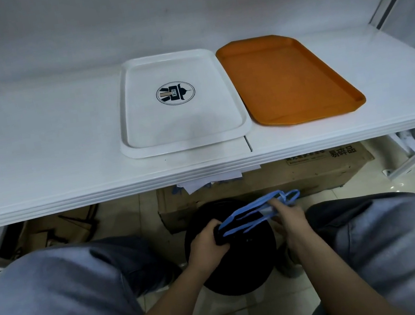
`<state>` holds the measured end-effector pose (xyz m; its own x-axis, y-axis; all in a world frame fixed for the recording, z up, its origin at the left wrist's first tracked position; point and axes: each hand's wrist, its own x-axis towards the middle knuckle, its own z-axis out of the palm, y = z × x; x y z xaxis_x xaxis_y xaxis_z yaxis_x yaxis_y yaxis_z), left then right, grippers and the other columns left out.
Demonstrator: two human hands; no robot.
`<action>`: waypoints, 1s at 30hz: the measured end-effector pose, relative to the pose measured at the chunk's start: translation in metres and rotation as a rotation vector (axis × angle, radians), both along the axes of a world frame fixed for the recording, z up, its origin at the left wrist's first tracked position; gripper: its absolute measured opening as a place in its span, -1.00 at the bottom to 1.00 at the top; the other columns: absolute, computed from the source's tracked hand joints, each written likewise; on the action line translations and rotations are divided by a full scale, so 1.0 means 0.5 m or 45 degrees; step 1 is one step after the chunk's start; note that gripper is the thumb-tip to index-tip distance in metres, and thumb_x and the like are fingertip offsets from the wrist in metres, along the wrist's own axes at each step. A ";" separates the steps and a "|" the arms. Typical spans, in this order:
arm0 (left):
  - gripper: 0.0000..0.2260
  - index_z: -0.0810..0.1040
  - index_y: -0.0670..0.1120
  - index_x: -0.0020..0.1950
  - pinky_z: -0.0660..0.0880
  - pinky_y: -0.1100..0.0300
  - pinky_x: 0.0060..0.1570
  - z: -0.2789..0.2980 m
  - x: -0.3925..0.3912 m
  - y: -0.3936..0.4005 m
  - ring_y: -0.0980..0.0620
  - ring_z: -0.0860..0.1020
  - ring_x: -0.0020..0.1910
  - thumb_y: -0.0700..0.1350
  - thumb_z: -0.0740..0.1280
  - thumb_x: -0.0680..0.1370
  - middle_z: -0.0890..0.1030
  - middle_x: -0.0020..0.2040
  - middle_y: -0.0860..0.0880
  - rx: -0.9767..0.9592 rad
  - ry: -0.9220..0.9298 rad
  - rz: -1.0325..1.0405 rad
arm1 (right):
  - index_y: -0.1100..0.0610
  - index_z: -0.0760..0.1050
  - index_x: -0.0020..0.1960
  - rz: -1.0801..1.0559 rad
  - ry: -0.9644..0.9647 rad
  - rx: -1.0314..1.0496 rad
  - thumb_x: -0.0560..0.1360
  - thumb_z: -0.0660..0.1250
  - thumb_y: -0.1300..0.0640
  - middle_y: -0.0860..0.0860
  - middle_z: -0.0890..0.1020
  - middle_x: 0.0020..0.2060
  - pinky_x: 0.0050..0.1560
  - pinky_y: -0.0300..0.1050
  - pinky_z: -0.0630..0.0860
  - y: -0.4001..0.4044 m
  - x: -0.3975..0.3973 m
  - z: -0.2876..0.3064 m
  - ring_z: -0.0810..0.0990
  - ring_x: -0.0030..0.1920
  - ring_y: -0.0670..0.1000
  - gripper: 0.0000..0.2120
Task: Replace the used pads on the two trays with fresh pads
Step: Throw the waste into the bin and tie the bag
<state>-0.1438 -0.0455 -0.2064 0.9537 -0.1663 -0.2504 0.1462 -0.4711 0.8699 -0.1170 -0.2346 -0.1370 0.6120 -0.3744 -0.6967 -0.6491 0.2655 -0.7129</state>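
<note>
Pads, folded blue-edged sheets with white faces, are held low between the knees above a round black bin on the tiled floor. Biggest in view, the white table is smooth and flat with a ribbed front edge; its left half lies bare. On it sit 2 trays side by side, nearly touching. The white tray is a rounded rectangle with a raised rim and a round dark logo, its front rim close to the table's edge. The orange tray, matte with clipped corners, lies angled to the right. A cardboard box stands under the table behind the bin. The left hand curls round the bin's dark rim liner. The right hand pinches the pads between its fingers.
</note>
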 end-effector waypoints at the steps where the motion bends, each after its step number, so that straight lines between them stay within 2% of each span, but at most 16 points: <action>1: -0.77 0.43 0.14 -0.09 0.52 0.01 0.08 0.000 0.001 0.000 0.03 0.58 0.01 -0.17 0.41 0.49 0.57 -0.10 0.12 -0.011 0.011 0.011 | 0.24 0.49 0.02 0.040 -0.063 0.040 0.50 0.35 0.18 0.12 0.55 -0.15 -0.25 -0.15 0.43 0.004 -0.005 0.007 0.53 -0.23 0.03 -0.85; 2: -0.78 0.43 0.10 -0.05 0.52 0.02 0.09 0.001 0.001 0.000 0.02 0.57 0.03 -0.15 0.42 0.49 0.56 -0.08 0.13 -0.026 0.033 0.020 | 0.21 0.49 -0.15 0.097 -0.166 -0.014 0.52 0.31 0.21 0.08 0.54 -0.27 -0.30 -0.19 0.39 0.006 -0.008 0.014 0.49 -0.31 -0.01 -0.91; 4: -0.73 0.37 0.01 0.04 0.51 0.05 0.09 0.006 0.003 -0.002 0.02 0.55 0.06 -0.12 0.44 0.47 0.51 -0.05 0.14 -0.033 0.093 0.022 | 0.18 0.43 -0.29 0.243 -0.420 -0.168 0.53 0.29 0.25 0.03 0.47 -0.40 -0.31 -0.23 0.37 0.017 -0.008 0.044 0.45 -0.37 -0.05 -0.78; 6: -0.57 0.28 -0.03 0.12 0.50 0.07 0.12 0.012 0.006 -0.006 0.03 0.51 0.11 -0.09 0.48 0.43 0.46 0.02 0.12 -0.050 0.186 -0.016 | 0.23 0.48 -0.20 0.492 -0.604 -0.230 0.53 0.31 0.22 0.04 0.51 -0.38 -0.24 -0.25 0.43 0.038 -0.006 0.097 0.51 -0.34 -0.07 -0.85; 8: -0.38 0.22 -0.01 0.27 0.43 0.15 0.20 0.013 0.007 -0.014 0.09 0.43 0.23 -0.06 0.53 0.38 0.40 0.16 0.15 -0.090 0.228 -0.078 | 0.26 0.50 -0.13 0.791 -0.676 -0.232 0.52 0.33 0.19 0.04 0.56 -0.39 -0.23 -0.28 0.46 0.062 -0.003 0.151 0.55 -0.32 -0.08 -0.88; 11: -0.17 0.22 0.10 0.44 0.36 0.20 0.30 0.010 0.004 -0.029 0.19 0.39 0.31 0.13 0.56 0.28 0.41 0.30 0.23 -0.266 0.227 -0.120 | 0.25 0.49 -0.19 1.098 -0.720 -0.247 0.50 0.33 0.25 0.04 0.59 -0.40 -0.21 -0.25 0.51 0.089 -0.001 0.211 0.58 -0.34 -0.08 -0.89; 13: -0.32 0.37 0.19 0.34 0.42 0.21 0.27 0.025 0.002 -0.041 0.20 0.46 0.27 0.15 0.55 0.29 0.51 0.24 0.22 -0.362 0.245 -0.089 | 0.31 0.54 -0.12 1.235 -0.713 -0.245 0.50 0.31 0.25 0.04 0.61 -0.36 -0.14 -0.20 0.53 0.103 -0.001 0.236 0.59 -0.30 -0.08 -0.89; 14: -0.48 0.44 0.19 0.25 0.44 0.31 0.19 0.034 0.001 -0.045 0.24 0.49 0.22 0.07 0.54 0.35 0.54 0.17 0.21 -0.417 0.221 -0.062 | 0.32 0.54 -0.08 1.279 -0.695 -0.242 0.51 0.30 0.25 0.02 0.61 -0.35 -0.13 -0.19 0.54 0.108 -0.003 0.245 0.59 -0.29 -0.09 -0.87; 16: -0.70 0.51 0.06 0.10 0.43 0.48 0.00 0.043 0.003 -0.052 0.42 0.50 0.07 -0.16 0.48 0.44 0.53 0.06 0.21 -0.466 0.113 -0.007 | 0.27 0.53 -0.14 1.312 -0.655 -0.207 0.52 0.27 0.24 0.01 0.60 -0.36 -0.12 -0.15 0.53 0.113 -0.005 0.252 0.58 -0.29 -0.07 -0.88; 17: -0.77 0.54 -0.04 0.06 0.44 0.47 -0.02 0.041 0.005 -0.052 0.43 0.50 0.02 -0.20 0.47 0.45 0.54 0.03 0.15 -0.446 0.060 0.004 | 0.23 0.50 -0.19 1.311 -0.638 -0.192 0.52 0.26 0.23 0.01 0.59 -0.37 -0.12 -0.11 0.51 0.114 -0.006 0.253 0.57 -0.29 -0.02 -0.87; 19: -0.80 0.55 -0.13 -0.03 0.48 0.25 0.09 0.034 0.005 -0.053 0.23 0.54 0.01 -0.08 0.48 0.44 0.58 -0.02 0.01 -0.373 0.016 0.034 | 0.21 0.46 -0.26 1.288 -0.640 -0.210 0.51 0.25 0.23 0.01 0.58 -0.39 -0.14 -0.05 0.47 0.118 -0.008 0.253 0.53 -0.30 0.06 -0.82; 20: -0.79 0.54 -0.06 -0.06 0.47 0.08 0.16 0.028 0.006 -0.054 0.14 0.55 0.02 0.02 0.46 0.43 0.59 -0.04 0.02 -0.273 0.009 0.053 | 0.21 0.45 -0.30 1.260 -0.667 -0.229 0.51 0.24 0.24 0.01 0.57 -0.41 -0.14 -0.10 0.46 0.119 -0.009 0.252 0.53 -0.31 0.03 -0.79; 22: -0.84 0.46 0.10 -0.12 0.37 -0.04 0.26 0.022 0.010 -0.054 0.07 0.54 0.04 0.11 0.39 0.46 0.55 -0.08 0.10 0.052 -0.044 0.033 | 0.18 0.42 -0.39 1.182 -0.742 -0.257 0.53 0.22 0.26 -0.01 0.54 -0.46 -0.13 -0.22 0.44 0.119 -0.009 0.247 0.52 -0.33 -0.04 -0.69; 24: -0.86 0.43 0.07 -0.09 0.31 0.01 0.28 0.021 0.015 -0.055 0.04 0.52 0.05 0.09 0.31 0.54 0.52 -0.07 0.07 0.280 -0.125 -0.028 | 0.13 0.40 -0.46 1.120 -0.785 -0.271 0.53 0.22 0.27 -0.04 0.51 -0.50 -0.10 -0.15 0.46 0.114 -0.008 0.243 0.51 -0.31 -0.01 -0.63; 27: -0.75 0.51 -0.06 0.03 0.32 0.06 0.24 0.018 0.023 -0.053 0.04 0.51 0.03 0.11 0.24 0.57 0.54 0.00 0.00 0.425 -0.145 -0.064 | 0.12 0.38 -0.48 1.051 -0.798 -0.294 0.53 0.21 0.26 -0.04 0.49 -0.53 0.01 0.00 0.50 0.105 -0.008 0.241 0.52 -0.28 0.05 -0.60; 30: -0.73 0.50 -0.08 0.07 0.35 0.05 0.22 0.018 0.030 -0.052 0.03 0.51 0.02 0.10 0.19 0.60 0.54 0.01 -0.02 0.510 -0.119 -0.150 | 0.15 0.39 -0.46 0.982 -0.835 -0.295 0.55 0.22 0.25 -0.04 0.50 -0.51 -0.07 -0.13 0.48 0.100 -0.011 0.243 0.52 -0.31 0.01 -0.61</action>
